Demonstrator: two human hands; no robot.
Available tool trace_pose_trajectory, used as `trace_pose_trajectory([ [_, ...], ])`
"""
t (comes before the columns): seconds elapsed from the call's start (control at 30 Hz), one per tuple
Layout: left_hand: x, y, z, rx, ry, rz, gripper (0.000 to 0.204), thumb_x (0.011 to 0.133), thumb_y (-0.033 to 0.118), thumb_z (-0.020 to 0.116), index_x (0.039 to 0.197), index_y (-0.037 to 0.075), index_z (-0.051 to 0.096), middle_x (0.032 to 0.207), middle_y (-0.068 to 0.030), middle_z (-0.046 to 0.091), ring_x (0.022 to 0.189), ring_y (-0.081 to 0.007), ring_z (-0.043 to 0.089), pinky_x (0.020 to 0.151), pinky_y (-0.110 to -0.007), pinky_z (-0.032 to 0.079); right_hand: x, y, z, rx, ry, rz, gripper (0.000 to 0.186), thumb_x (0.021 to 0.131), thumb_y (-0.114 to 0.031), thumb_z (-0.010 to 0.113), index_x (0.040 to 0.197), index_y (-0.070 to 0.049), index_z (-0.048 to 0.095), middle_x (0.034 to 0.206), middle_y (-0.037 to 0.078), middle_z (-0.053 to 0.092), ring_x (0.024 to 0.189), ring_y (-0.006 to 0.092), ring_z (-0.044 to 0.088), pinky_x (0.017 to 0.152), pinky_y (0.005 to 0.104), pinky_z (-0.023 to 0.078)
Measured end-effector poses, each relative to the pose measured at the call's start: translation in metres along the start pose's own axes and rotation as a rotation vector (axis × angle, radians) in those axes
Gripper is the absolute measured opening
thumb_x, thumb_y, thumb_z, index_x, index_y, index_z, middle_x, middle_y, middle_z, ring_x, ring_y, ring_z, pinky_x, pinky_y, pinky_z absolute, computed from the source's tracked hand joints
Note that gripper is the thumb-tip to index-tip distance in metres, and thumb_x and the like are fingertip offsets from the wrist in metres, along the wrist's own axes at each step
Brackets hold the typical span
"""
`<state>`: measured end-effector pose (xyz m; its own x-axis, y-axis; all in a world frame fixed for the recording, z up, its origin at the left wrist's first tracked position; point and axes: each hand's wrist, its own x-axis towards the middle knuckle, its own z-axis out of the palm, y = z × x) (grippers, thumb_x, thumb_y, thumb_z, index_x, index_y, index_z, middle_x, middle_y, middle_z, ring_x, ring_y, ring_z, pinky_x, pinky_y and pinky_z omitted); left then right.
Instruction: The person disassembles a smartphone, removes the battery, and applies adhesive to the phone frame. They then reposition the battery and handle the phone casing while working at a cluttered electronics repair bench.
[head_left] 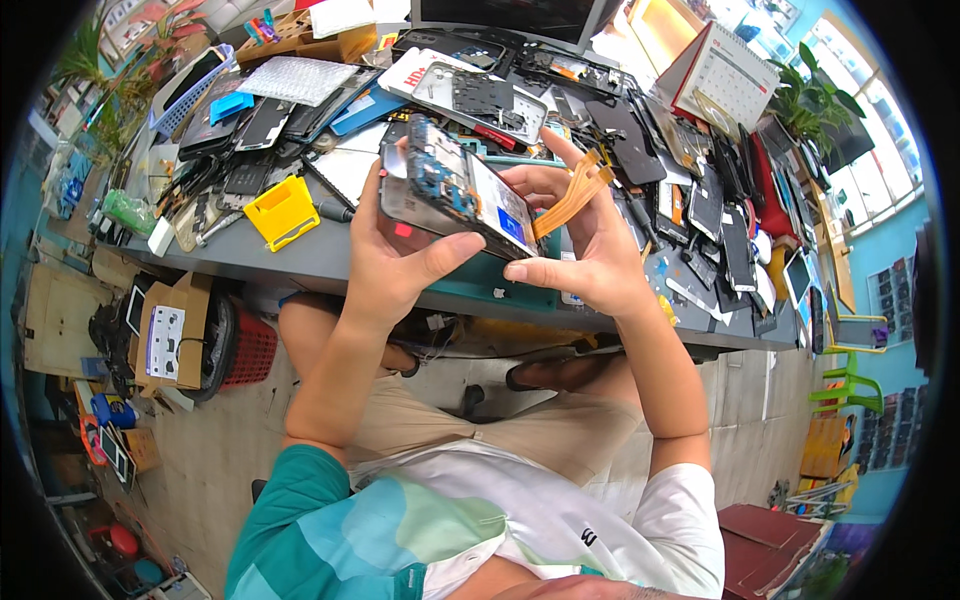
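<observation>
An opened smartphone point(458, 183) is raised above the front edge of the desk, tilted, its circuit board and battery exposed. My left hand point(392, 268) is closed around its left end, with the thumb along the near edge. At the other end, my right hand point(605, 255) grips the phone between thumb and fingers, its index finger pointing up. A wide orange flex cable point(572, 198) sticks out from the phone's right end, in front of my right palm. Under the phone lies a green work mat point(490, 287), partly hidden by my hands.
Phone parts and screens crowd the desk on both sides. A yellow plastic holder point(283, 213) and a screwdriver point(335, 212) lie left of my hands. Behind stand a monitor point(520, 18) and a desk calendar point(715, 75). A red basket point(250, 348) sits below left.
</observation>
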<state>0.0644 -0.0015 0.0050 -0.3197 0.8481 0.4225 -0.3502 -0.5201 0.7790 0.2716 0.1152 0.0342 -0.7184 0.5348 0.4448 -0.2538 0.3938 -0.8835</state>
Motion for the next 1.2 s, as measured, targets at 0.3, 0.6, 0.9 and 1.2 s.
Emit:
trace_pose_trajectory([
  [0.3,-0.006,0.001,-0.005,-0.111,-0.001,0.006,0.076,0.084,-0.009,0.086,0.152,0.0,0.052,0.143,-0.0185,0.065,0.127,-0.0259,0.069,0.11,-0.043,0.057,-0.004,-0.006,0.006,-0.055,0.066,-0.019,0.128,0.073,-0.022,0.104,0.172,-0.004,0.025,0.14,0.014,0.069,0.129,0.0267,0.064,0.118,0.0439,0.047],
  [0.6,-0.002,0.001,-0.008,-0.073,-0.024,0.007,0.094,0.085,0.009,0.085,0.165,0.003,0.036,0.159,-0.0295,0.051,0.148,-0.041,0.053,0.123,-0.056,0.046,-0.004,-0.009,0.011,-0.101,0.091,-0.072,0.129,0.073,-0.027,0.104,0.171,-0.003,0.025,0.136,0.013,0.07,0.126,0.0266,0.065,0.116,0.0429,0.047],
  [0.9,0.004,0.004,0.001,0.046,-0.068,0.058,0.104,0.086,0.024,0.087,0.17,0.006,0.028,0.167,-0.0212,0.043,0.155,-0.0447,0.044,0.125,-0.061,0.045,-0.006,-0.016,0.015,-0.223,0.131,-0.097,0.128,0.073,-0.028,0.103,0.172,-0.003,0.026,0.132,0.014,0.072,0.126,0.0269,0.066,0.114,0.0426,0.049],
  [1.2,0.003,0.002,-0.01,-0.083,-0.005,0.013,0.1,0.087,0.024,0.085,0.169,0.006,0.032,0.16,-0.0296,0.05,0.15,-0.0418,0.051,0.124,-0.057,0.046,-0.006,-0.016,0.021,-0.294,0.157,-0.181,0.132,0.074,-0.031,0.104,0.173,-0.003,0.022,0.139,0.016,0.069,0.122,0.0242,0.068,0.108,0.039,0.053],
])
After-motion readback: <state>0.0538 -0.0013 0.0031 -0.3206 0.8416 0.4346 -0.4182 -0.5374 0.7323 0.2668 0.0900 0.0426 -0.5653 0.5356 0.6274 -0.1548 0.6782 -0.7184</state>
